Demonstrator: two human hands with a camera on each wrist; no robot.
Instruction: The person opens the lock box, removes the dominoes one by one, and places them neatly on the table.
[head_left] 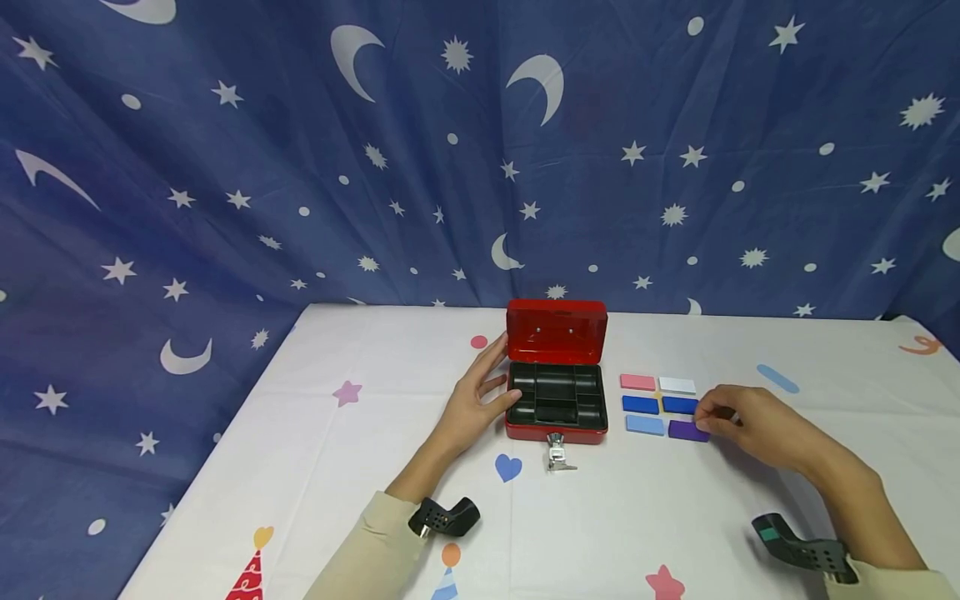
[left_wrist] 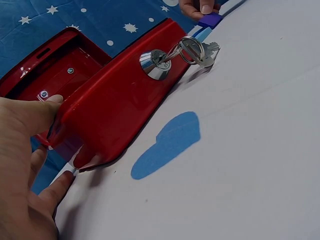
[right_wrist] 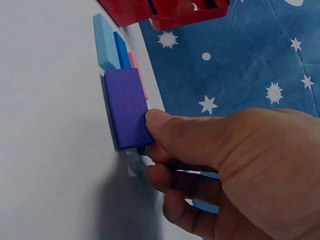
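A red cash box [head_left: 558, 434] stands with its lid raised, showing a black compartment tray [head_left: 556, 382]. My left hand [head_left: 471, 408] grips the box's left side, thumb over the rim and fingers along the outside. From the lock at the front hangs a key [left_wrist: 207, 55] on a ring. Right of the box, small rectangular blocks lie in two columns. My right hand [head_left: 757, 425] pinches the purple block [right_wrist: 127, 107] at its edge, at the near right corner of the group. The fingers under that edge are partly hidden behind the thumb.
Beside the purple block lie a light blue block [head_left: 645, 425], two dark blue blocks, a pink block [head_left: 637, 382] and a white block [head_left: 677, 385]. A white printed cloth [head_left: 375, 467] covers the table. Behind it hangs a blue star-and-moon curtain [head_left: 420, 150].
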